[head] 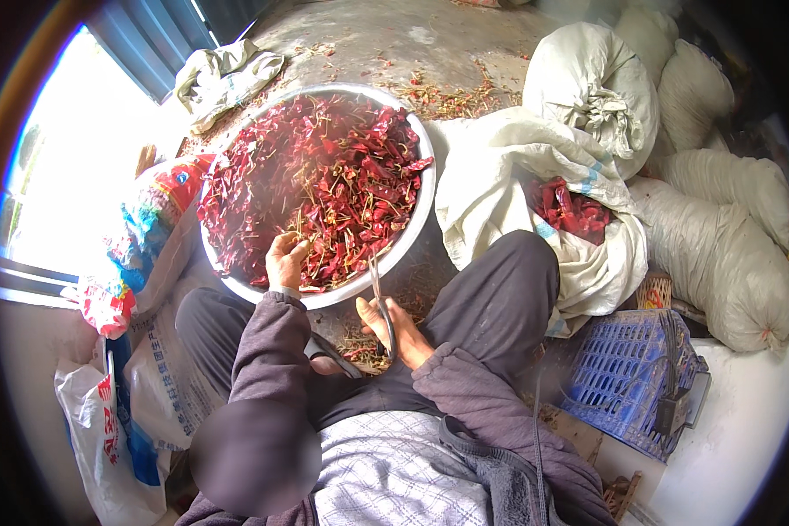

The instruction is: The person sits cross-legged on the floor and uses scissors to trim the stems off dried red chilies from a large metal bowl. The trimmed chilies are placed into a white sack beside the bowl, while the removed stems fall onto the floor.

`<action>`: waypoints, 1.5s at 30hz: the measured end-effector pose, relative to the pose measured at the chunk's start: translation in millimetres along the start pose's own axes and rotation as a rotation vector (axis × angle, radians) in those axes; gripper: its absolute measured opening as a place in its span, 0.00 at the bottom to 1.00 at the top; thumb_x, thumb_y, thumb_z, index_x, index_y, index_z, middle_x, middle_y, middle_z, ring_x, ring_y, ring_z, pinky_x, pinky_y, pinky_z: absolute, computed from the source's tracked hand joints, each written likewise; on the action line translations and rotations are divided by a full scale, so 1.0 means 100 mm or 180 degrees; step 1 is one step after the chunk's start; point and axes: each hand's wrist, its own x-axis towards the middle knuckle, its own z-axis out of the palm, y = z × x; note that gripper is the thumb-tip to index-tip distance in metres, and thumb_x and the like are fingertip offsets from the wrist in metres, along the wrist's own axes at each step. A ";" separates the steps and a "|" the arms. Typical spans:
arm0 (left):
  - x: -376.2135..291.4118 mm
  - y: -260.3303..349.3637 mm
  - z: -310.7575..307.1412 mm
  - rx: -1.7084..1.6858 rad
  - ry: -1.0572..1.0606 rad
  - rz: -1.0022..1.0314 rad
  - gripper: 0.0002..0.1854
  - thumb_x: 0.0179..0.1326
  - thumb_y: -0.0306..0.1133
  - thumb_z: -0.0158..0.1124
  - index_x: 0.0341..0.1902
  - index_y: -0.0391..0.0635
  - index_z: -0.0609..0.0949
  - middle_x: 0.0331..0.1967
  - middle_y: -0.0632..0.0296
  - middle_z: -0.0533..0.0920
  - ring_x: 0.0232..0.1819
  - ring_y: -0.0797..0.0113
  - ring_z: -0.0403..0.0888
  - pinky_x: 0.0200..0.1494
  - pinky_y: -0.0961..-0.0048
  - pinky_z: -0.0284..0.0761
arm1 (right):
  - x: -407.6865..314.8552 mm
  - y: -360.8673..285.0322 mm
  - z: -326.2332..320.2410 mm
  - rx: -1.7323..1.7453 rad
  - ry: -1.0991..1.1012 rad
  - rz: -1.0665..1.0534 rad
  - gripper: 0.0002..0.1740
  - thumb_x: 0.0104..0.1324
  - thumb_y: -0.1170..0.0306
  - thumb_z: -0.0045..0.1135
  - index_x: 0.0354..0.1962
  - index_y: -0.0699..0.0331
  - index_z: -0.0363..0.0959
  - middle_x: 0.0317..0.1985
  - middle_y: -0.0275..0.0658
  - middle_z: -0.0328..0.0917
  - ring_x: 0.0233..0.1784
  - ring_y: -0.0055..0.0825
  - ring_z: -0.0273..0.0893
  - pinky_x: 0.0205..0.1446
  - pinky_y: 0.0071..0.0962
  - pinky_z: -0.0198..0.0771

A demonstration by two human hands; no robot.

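Observation:
A wide metal basin (427,177) heaped with dried red chilies (368,197) stands before my knees. Over its near edge is my left hand (285,262), thumb and fingertips drawn together at the chilies. Pale stems show by those fingertips, but whether they are pinched is unclear. My right hand (398,329) grips a pair of scissors (375,279) by the dark handles, between my knees. The scissors' blades point up toward the basin's near rim, and they look nearly closed.
At right, an open white woven sack (480,177) holds more red chilies (569,210). Several full sacks (703,243) lie behind it, near a blue plastic crate (621,381). Printed plastic bags (112,421) are at left. Stem scraps (460,95) litter the floor beyond the basin.

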 end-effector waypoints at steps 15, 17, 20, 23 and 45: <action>-0.46 0.28 0.24 0.1339 -0.0805 0.0284 0.14 0.59 0.20 0.70 0.49 0.38 0.84 0.40 0.60 0.89 0.39 0.74 0.85 0.45 0.76 0.80 | 0.00 -0.25 -0.03 -0.1780 0.0531 -0.0766 0.39 0.65 0.36 0.59 0.43 0.70 0.70 0.29 0.55 0.81 0.37 0.56 0.82 0.42 0.47 0.75; -0.48 0.30 0.24 0.1969 -0.0979 0.0459 0.14 0.59 0.21 0.71 0.49 0.38 0.84 0.40 0.59 0.89 0.39 0.74 0.85 0.45 0.75 0.80 | 0.09 -0.24 -0.06 -0.1708 0.0449 -0.0681 0.40 0.64 0.34 0.58 0.42 0.70 0.71 0.30 0.56 0.81 0.38 0.57 0.82 0.42 0.49 0.74; -0.47 0.27 0.27 0.1485 -0.0988 0.0263 0.13 0.59 0.22 0.70 0.49 0.37 0.85 0.38 0.60 0.88 0.38 0.74 0.84 0.44 0.75 0.79 | 0.22 -0.24 -0.10 -0.1251 0.0233 -0.0708 0.38 0.65 0.35 0.58 0.37 0.68 0.73 0.28 0.55 0.81 0.38 0.57 0.82 0.41 0.50 0.74; -0.42 0.26 0.28 0.0476 -0.0632 -0.0351 0.10 0.65 0.21 0.65 0.49 0.38 0.82 0.39 0.62 0.85 0.40 0.73 0.83 0.43 0.75 0.81 | 0.25 -0.23 -0.10 -0.0666 0.0487 -0.0944 0.33 0.67 0.41 0.61 0.31 0.68 0.72 0.22 0.50 0.77 0.28 0.50 0.79 0.36 0.44 0.71; -0.41 0.30 0.21 -0.1473 -0.0744 -0.0886 0.04 0.72 0.25 0.57 0.47 0.46 0.77 0.40 0.58 0.83 0.44 0.60 0.85 0.53 0.54 0.83 | -0.06 -0.26 -0.01 -0.0311 0.0110 0.0180 0.49 0.62 0.25 0.51 0.40 0.71 0.69 0.27 0.52 0.79 0.31 0.39 0.84 0.35 0.38 0.75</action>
